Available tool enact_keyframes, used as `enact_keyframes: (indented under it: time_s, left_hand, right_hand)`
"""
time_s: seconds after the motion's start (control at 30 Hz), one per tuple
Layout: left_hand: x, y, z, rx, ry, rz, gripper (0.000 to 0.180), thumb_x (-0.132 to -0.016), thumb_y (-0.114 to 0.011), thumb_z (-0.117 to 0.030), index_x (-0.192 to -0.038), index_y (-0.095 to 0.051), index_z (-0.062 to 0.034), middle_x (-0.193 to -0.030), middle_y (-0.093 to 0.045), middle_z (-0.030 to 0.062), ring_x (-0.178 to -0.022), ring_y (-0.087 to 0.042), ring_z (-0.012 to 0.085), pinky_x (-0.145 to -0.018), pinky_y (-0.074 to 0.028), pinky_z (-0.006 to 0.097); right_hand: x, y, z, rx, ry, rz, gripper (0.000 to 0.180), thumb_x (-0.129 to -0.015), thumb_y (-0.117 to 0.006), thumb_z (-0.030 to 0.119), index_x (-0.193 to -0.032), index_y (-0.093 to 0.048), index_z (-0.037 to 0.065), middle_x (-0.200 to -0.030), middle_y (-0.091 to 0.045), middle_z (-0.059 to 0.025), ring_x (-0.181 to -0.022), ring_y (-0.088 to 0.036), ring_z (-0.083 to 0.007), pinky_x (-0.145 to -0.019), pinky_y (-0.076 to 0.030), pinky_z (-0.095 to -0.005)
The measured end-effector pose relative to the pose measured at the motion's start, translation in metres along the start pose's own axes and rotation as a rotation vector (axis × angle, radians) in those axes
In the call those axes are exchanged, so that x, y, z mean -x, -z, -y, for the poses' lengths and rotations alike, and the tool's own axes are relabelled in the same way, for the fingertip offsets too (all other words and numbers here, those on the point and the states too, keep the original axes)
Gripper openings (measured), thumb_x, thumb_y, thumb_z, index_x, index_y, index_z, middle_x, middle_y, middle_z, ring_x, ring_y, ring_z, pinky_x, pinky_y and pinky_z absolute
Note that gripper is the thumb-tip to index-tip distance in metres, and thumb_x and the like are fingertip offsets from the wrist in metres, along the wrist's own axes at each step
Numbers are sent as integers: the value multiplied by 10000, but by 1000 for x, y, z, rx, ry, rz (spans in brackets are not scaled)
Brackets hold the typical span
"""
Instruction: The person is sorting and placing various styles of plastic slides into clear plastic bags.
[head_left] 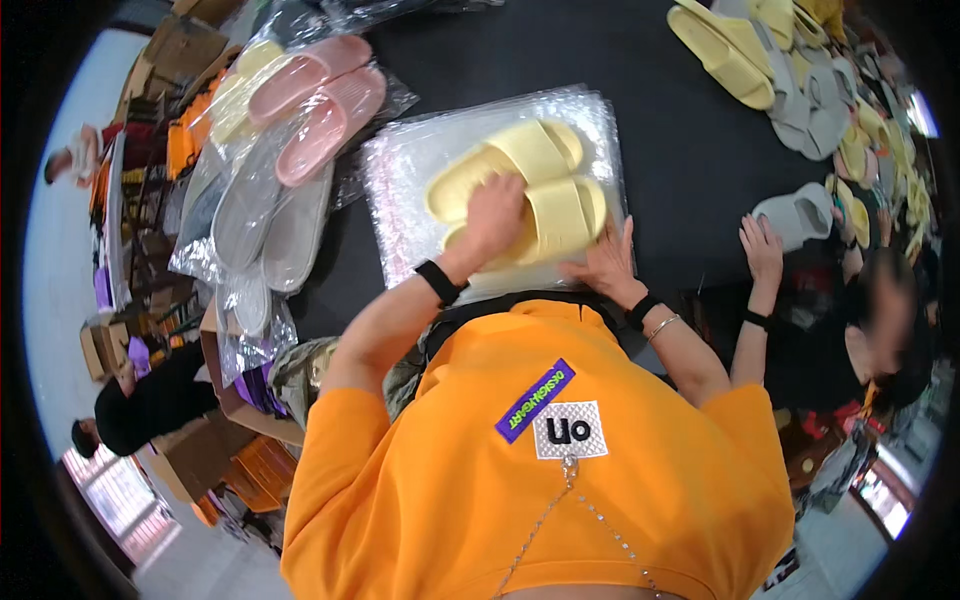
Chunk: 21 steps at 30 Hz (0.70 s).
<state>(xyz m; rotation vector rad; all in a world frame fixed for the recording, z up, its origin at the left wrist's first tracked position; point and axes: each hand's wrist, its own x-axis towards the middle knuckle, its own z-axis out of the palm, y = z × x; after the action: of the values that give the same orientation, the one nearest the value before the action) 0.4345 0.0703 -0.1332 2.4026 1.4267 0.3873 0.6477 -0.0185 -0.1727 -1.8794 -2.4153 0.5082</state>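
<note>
A pair of pale yellow slide slippers (548,155) lies side by side over a stack of clear plastic bags (400,180) in front of me. My left hand (495,215) is closed on the slippers near the middle, its fingers curled over the footbeds; part of the nearer slipper is hidden beneath it. At the near right corner of the stack, my right hand (606,262) has its fingers apart, close to the toe of the nearer slipper. Whether it touches the slipper or only the bags, I cannot tell.
Bagged pink slippers (325,110) and bagged grey slippers (295,225) are piled at the left on the black table (520,60). Loose yellow slippers (725,55) and grey ones lie far right. A co-worker's hand (763,250) touches a grey slipper (798,216). An open carton (225,375) stands at left.
</note>
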Motion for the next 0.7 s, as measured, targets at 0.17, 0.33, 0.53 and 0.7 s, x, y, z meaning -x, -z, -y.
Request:
enact_keyframes:
  time_s: [0.17, 0.33, 0.53, 0.7]
  left_hand:
    - [66, -16, 58, -115, 157, -94, 238, -666, -545, -47, -902, -524, -57, -890, -537, 109, -865, -500, 304, -724, -398, 430]
    - [133, 21, 150, -190, 601, -289, 209, -692, -512, -15, -900, -521, -26, -852, -532, 139, -851, -485, 339, -731, -393, 442]
    - [97, 73, 93, -54, 332, -388, 192, -670, -507, 21, -859, -472, 9, -864, -495, 170, -849, -462, 360, -715, -392, 441]
    - [67, 65, 36, 77, -69, -210, 176, -631, -565, -58, -788, -499, -12, -829, -493, 153, -799, -448, 365, -672, -356, 439]
  right_hand:
    - [2, -13, 3, 48, -52, 92, 994, -691, -478, 696, -1398, -175, 65, -1477, -26, -120, -1363, 32, -252, -975, 67, -652]
    - [3, -13, 6, 5, -27, 73, 997, -682, -483, 703, -1396, -185, 75, -1475, -54, -117, -1363, 8, -258, -956, 82, -669]
    - [-19, 43, 15, -234, 16, 140, 804, -763, -632, 433, -1365, -255, 57, -1430, -200, -146, -1286, -275, -297, -1037, -214, -482]
    - [-42, 66, 47, -984, 185, -128, 651, -794, -623, 160, -1346, -300, 39, -1373, -296, -130, -1083, -476, -214, -901, -415, -333]
